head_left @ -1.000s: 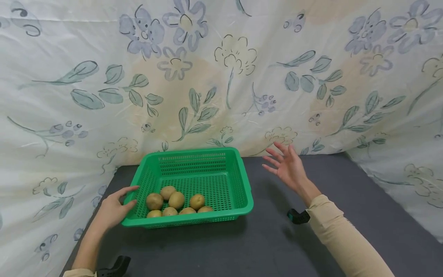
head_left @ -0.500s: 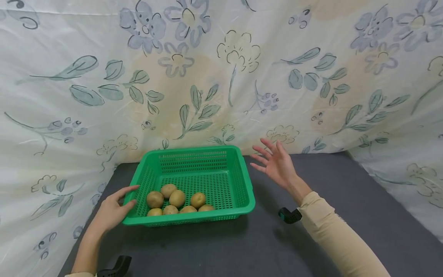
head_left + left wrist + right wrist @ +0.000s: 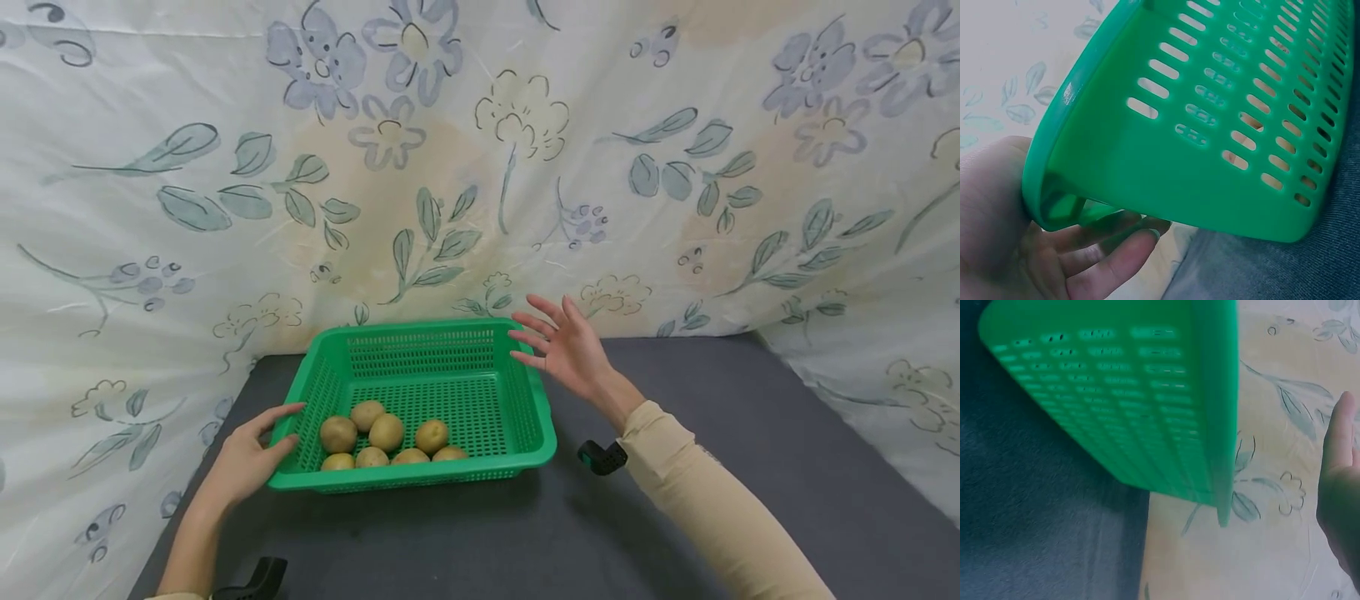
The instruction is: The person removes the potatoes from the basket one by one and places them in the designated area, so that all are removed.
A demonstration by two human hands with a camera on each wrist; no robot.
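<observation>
A green perforated plastic basket (image 3: 487, 465) stands on the dark tabletop with several tan potatoes (image 3: 386, 432) gathered in its front left part. At the basket's left end my left hand (image 3: 242, 461) grips the rim. The left wrist view shows its palm (image 3: 991, 206) outside the rim and the fingers (image 3: 1113, 265) curled underneath. My right hand (image 3: 566, 348) hovers with fingers spread beside the basket's right rim, its fingertips overlapping the back right corner in the head view. It holds nothing. In the right wrist view that hand (image 3: 1340, 494) is partly visible, apart from the basket's wall (image 3: 1116, 394).
Dark grey cloth (image 3: 720, 433) covers the tabletop. A white floral sheet (image 3: 450, 192) hangs behind the basket and along both sides. Black bands with small devices (image 3: 602, 458) sit on the wrists, below beige sleeves (image 3: 697, 492).
My right hand has moved left toward the basket's right rim, from out over the table. The left hand keeps its grip, and the basket and potatoes stay in place.
</observation>
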